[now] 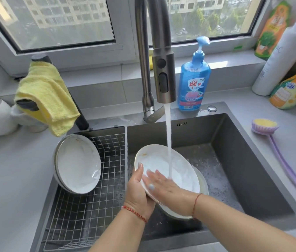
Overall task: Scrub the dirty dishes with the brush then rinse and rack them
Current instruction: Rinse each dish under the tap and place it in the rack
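Two white plates (78, 165) lean on edge, stacked together, in the wire rack (96, 193) that fills the left part of the sink (243, 160), lower left of the frame. The front plate carries a small orange smear near its upper rim. Above the rack, at upper left, a yellow cloth (43, 95) hangs over a dark bar.

Centre frame: the left hand (140, 193) grips the lower left edge of a white plate (163, 164), thumb curled over the rim and the remaining fingers behind it, out of sight. The plate is held tilted over the sink basin. An orange stain shows at its upper left rim. The right hand (169, 186) lies flat on the plate's face, fingers straight and spread, holding nothing. Water (169, 142) runs from the faucet (163, 70) and strikes the plate just beside the right hand's knuckles. Another white dish (202, 184) sits in the basin beneath the held plate, mostly hidden by it.

Right of the faucet, a blue pump bottle of dish soap (194, 84) stands on the sink's back ledge. At far right, the purple-handled brush (278, 148) lies on the counter (288, 124), bristles up, well apart from both hands. Several bottles (281, 60) stand at the upper right corner.
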